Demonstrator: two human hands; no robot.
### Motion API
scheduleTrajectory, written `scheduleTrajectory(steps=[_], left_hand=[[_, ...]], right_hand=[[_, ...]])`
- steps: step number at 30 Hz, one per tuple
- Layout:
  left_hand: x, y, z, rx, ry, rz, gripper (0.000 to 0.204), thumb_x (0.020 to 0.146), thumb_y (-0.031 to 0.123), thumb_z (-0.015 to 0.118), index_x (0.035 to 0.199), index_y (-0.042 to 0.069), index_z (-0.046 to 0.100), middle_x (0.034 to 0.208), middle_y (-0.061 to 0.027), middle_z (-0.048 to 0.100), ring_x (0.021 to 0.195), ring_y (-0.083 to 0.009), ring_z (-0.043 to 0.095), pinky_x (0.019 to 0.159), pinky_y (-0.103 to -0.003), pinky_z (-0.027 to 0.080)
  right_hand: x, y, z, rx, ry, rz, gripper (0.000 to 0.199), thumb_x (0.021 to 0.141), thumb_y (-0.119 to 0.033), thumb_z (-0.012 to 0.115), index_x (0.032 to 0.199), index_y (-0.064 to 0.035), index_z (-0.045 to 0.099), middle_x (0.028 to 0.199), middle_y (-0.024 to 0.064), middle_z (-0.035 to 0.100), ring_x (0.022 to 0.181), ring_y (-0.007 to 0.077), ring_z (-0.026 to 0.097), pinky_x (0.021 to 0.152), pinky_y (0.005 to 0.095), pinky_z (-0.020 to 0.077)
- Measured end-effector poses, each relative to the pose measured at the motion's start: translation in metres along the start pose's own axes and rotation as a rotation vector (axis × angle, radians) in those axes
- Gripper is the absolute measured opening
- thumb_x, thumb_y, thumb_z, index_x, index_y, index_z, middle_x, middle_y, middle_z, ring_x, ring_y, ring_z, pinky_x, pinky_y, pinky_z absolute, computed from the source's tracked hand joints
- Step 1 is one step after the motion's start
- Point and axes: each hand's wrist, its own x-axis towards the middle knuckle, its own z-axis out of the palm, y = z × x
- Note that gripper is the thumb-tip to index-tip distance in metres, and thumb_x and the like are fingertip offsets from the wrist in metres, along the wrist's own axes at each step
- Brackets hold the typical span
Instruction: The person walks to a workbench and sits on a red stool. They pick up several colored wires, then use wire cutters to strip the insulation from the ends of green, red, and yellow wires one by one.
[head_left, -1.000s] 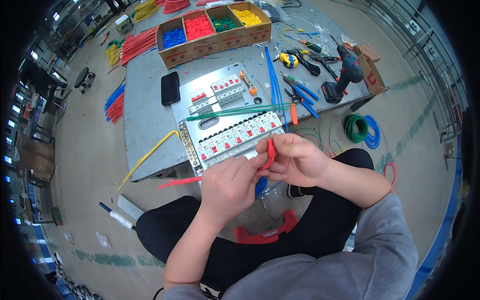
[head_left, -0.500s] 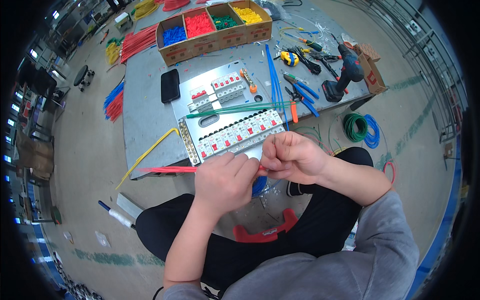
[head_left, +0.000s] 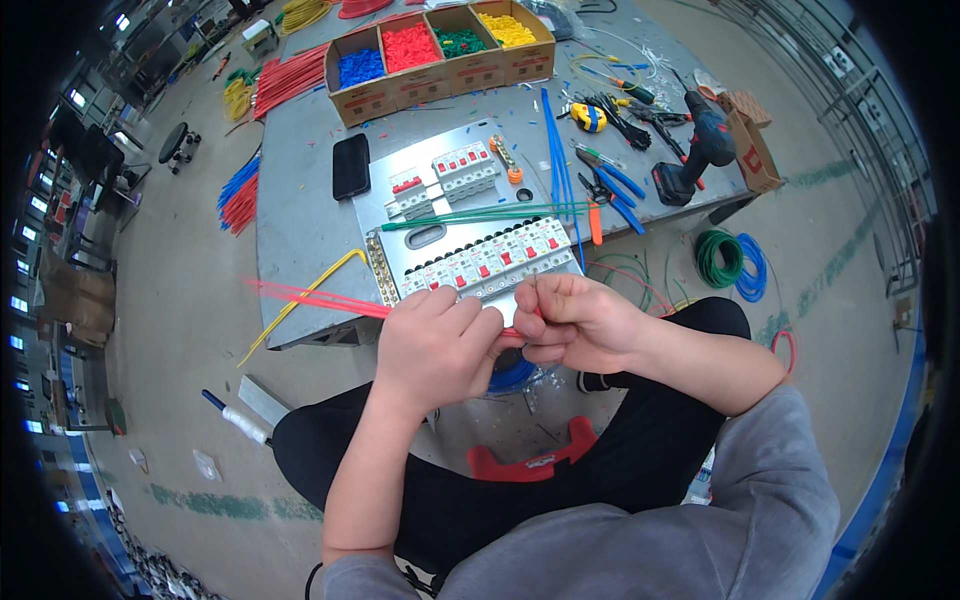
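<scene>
My left hand is closed around a bundle of red wires, whose long ends stick out to the left past the table edge. Close beside it, my right hand pinches the right end of the same wires, and a thin dark tip pokes up above its fingers. The fingers hide exactly how the ends lie. Just beyond both hands, a row of white circuit breakers with red switches sits on a metal mounting plate. Green wires lie across that plate, and a brass terminal strip runs along its left side.
Beyond the plate stands a cardboard box of coloured caps. A black phone lies left of the plate. To the right are pliers, a tape measure and a cordless drill. A bent yellow wire overhangs the table edge.
The left hand has shifted slightly left, and the red wires now fan out and slant up to the left. My right hand keeps its pinch. The whole view has shifted a little.
</scene>
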Motion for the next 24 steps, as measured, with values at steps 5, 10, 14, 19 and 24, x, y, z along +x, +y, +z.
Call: scheduleTrajectory(steps=[5,10,14,19,24], left_hand=[[0.003,0.022,0.016,0.011,0.096,-0.131,0.028,0.083,0.024,0.073,0.073,0.010,0.051,0.069,-0.0073,0.048,0.065,-0.0286,0.050,0.060,-0.040,0.034],[0.008,0.022,0.032,0.146,0.150,-0.233,0.027,0.083,0.020,0.068,0.074,0.008,0.046,0.072,-0.0090,0.045,0.067,-0.0293,0.048,0.062,-0.041,0.034],[0.012,0.011,0.038,0.150,0.184,-0.245,0.025,0.081,0.018,0.066,0.073,0.009,0.044,0.072,-0.0091,0.044,0.067,-0.0296,0.046,0.061,-0.041,0.032],[0.019,0.007,0.024,0.141,0.180,-0.244,0.025,0.080,0.019,0.067,0.073,0.009,0.044,0.072,-0.0090,0.044,0.067,-0.0293,0.046,0.061,-0.041,0.032],[0.014,-0.004,0.027,0.093,0.232,-0.199,0.035,0.091,0.032,0.066,0.073,0.010,0.045,0.071,-0.0080,0.043,0.066,-0.0287,0.046,0.061,-0.041,0.032]], right_hand=[[-0.003,-0.004,0.003,0.066,-0.048,-0.023,0.020,0.111,-0.027,0.050,0.113,-0.0090,0.058,0.101,0.0020,0.065,0.060,0.0038,0.039,0.056,0.0188,0.0315],[0.004,0.001,0.006,0.081,0.110,-0.097,0.021,0.112,-0.031,0.048,0.115,-0.0121,0.057,0.101,-0.0020,0.063,0.062,0.0037,0.041,0.055,0.0193,0.0310],[0.008,0.003,0.022,0.141,0.159,-0.160,0.019,0.112,-0.032,0.047,0.115,-0.0137,0.054,0.098,-0.0029,0.062,0.063,0.0042,0.043,0.055,0.0201,0.0310],[0.010,0.002,0.040,0.128,0.162,-0.227,0.019,0.112,-0.031,0.047,0.113,-0.0135,0.054,0.098,-0.0016,0.062,0.064,0.0045,0.044,0.056,0.0208,0.0318],[0.016,-0.005,0.030,0.008,0.104,-0.216,0.021,0.112,-0.030,0.049,0.118,-0.0108,0.056,0.103,0.0021,0.066,0.064,0.0048,0.044,0.055,0.0210,0.0338]])
